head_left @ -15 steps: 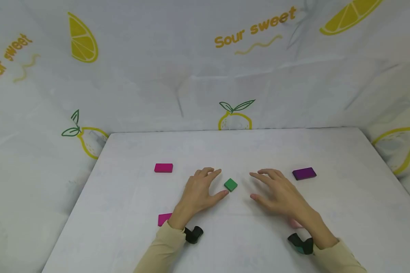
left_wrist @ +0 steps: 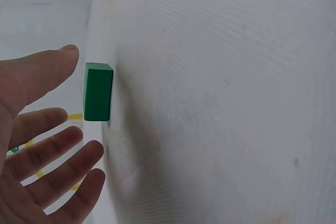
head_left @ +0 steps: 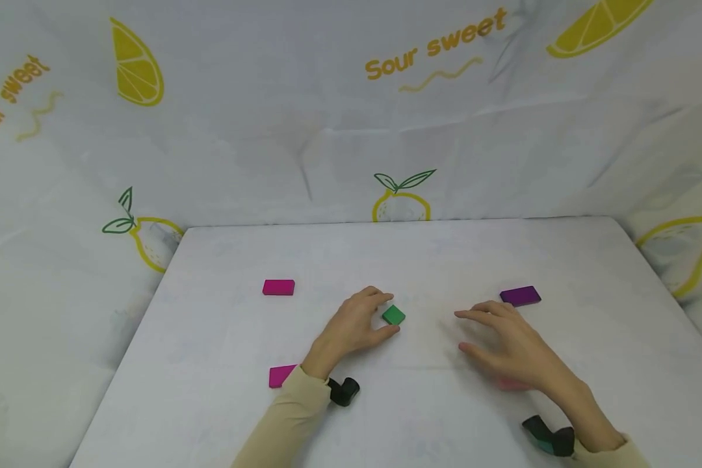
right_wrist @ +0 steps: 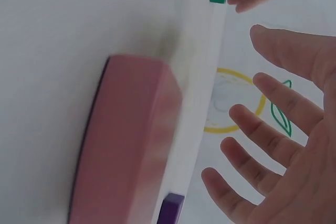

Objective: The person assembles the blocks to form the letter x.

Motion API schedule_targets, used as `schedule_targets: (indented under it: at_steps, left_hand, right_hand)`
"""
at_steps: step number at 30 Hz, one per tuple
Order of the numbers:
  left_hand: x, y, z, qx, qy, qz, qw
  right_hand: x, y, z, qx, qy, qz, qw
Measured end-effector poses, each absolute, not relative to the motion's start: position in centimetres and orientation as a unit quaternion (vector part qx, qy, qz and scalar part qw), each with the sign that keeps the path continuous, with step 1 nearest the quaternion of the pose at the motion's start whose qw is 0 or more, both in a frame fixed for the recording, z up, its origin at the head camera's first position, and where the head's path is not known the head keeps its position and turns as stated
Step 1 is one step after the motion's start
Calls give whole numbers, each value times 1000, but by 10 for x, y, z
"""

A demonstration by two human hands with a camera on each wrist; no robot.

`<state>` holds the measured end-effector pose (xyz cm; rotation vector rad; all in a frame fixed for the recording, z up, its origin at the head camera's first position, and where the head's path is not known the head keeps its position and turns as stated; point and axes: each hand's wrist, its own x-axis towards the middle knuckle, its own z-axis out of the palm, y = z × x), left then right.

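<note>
A small green block (head_left: 394, 315) rests on the white table, turned with a corner toward me. Beside it is my left hand (head_left: 353, 325), its thumb and fingers spread around the block's left side. The left wrist view shows a gap between the thumb (left_wrist: 58, 66) and the green block's upright face (left_wrist: 98, 94). My right hand (head_left: 511, 344) hovers to the right with loosely spread fingers and holds nothing. Partly hidden under it lies a light pink block (head_left: 511, 385), large in the right wrist view. Just beyond the right fingers lies a purple block (head_left: 520, 296).
On the left of the table (head_left: 222, 338) lies a magenta block (head_left: 278, 287) toward the back. Nearer me, another magenta block (head_left: 282, 376) is partly covered by the left sleeve (head_left: 292, 416). A lemon-print cloth (head_left: 257, 130) hangs behind the table.
My left hand has moved right, bringing its thumb and fingers closer around the green block. My right hand has drawn back to the right and toward me. The blocks stay put.
</note>
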<state>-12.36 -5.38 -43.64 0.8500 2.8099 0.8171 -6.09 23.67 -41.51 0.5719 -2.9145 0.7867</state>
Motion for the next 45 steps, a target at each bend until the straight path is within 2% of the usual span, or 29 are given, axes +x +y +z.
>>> schedule_targets:
  at_steps: [9,16,20,33,45]
  left_hand:
    - [-128,-50,-435,291,918,261,58]
    - [-133,-45,-433,309,913,256,71]
    - [-134,-44,-432,314,913,249,80]
    - [-136,-42,-434,320,911,249,81]
    - [-136,-41,-432,307,914,249,95]
  right_hand:
    - [-48,263,-420,189,-949,240,81]
    - [-36,284,-431,202,-943,249,87]
    - [-31,292,-434,207,-943,246,85]
    - [-27,301,-440,222,-950,218,31]
    - [-27,304,-445,256,-934,246,33]
